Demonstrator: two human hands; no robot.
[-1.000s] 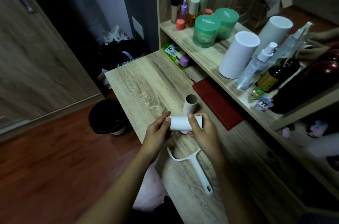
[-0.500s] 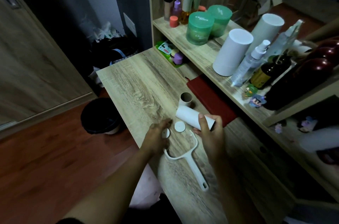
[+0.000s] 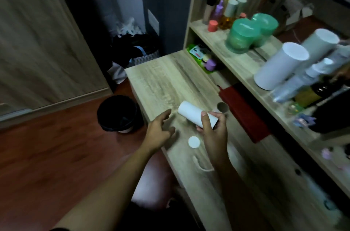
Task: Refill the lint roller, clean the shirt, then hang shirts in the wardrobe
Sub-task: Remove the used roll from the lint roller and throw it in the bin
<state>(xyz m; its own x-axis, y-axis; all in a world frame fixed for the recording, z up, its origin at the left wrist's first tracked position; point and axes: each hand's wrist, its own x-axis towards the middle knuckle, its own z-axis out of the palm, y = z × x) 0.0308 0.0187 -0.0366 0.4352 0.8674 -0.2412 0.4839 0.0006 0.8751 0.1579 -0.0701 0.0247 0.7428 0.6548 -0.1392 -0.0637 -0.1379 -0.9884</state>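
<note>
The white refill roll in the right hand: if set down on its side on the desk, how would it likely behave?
The white refill roll is a smooth cylinder, so it would probably roll on the flat desk. The right hand lifts it with a loose grip near one end, suggesting it is light. It keeps its shape, so likely fairly stiff.

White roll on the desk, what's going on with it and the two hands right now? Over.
Right hand gripping the white refill roll, tilted above the desk. Left hand open, empty. White cap lying loose below the roll; empty cardboard core beside it.
</note>
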